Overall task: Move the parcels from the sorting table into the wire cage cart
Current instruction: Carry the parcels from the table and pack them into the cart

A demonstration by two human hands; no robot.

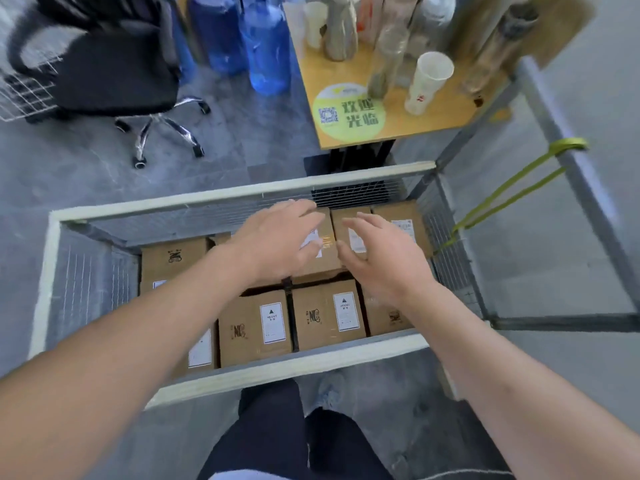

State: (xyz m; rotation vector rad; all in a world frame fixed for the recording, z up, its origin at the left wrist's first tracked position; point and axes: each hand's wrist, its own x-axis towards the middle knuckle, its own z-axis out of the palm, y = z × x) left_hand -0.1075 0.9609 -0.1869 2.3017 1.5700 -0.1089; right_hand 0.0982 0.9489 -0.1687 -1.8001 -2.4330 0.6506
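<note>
Well into task, by look of it: cart (242,197) at frame centre holds about eight brown parcels, packed in two rows. Sorting table not in view, so remaining count unknown. Your left hand (277,237) and right hand (377,258) hover, fingers spread, over upper-row parcel (323,252); contact unclear. Nothing gripped.

- A grey, marbled tile floor (263,140) fills the room, evenly lit.
- A black office chair (114,74) on a chrome star base stands at upper left.
- Blue water jugs (266,53) stand on the floor beside a wooden table (450,114), whose near-left corner bears a round green sticker (348,112).
</note>
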